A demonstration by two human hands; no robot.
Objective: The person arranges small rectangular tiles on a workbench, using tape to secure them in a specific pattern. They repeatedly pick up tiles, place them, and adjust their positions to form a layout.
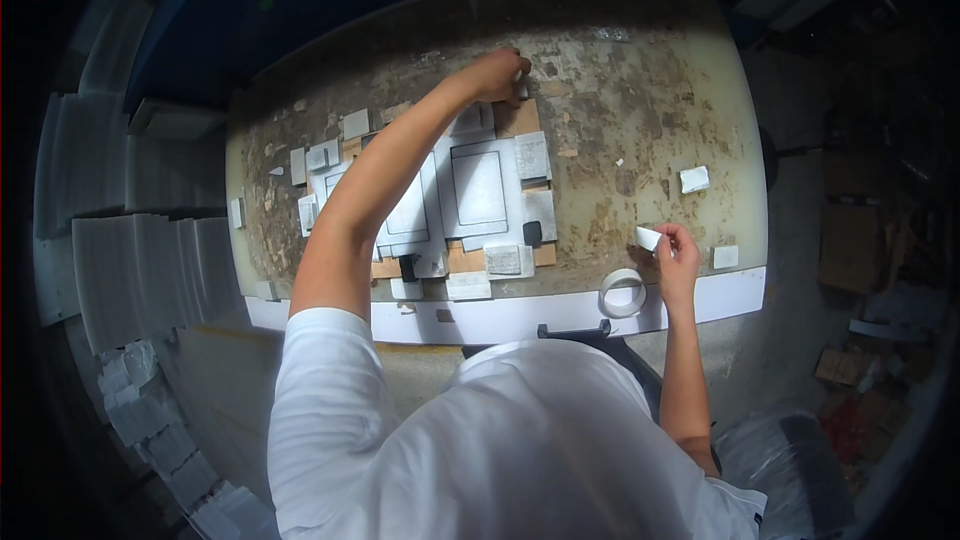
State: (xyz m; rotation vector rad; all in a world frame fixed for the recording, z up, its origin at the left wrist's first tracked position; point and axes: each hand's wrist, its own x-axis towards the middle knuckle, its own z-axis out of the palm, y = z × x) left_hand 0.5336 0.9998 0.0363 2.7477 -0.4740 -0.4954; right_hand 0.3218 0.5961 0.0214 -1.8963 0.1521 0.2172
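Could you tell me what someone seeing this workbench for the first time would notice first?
The eye goes first to the left hand, stretched far across the stained worktop to the far edge of the grey foam trays at its middle. Nearer the front edge, the right hand pinches a small white piece, just beside a roll of tape. Stacks of white foam sheets stand to the left of the bench.

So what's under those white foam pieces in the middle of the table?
Brown cardboard peeks out beneath the white foam pieces, at the top corner and along the near edge. It lies on the worn table. The left arm covers part of the stack, so the rest is hidden.
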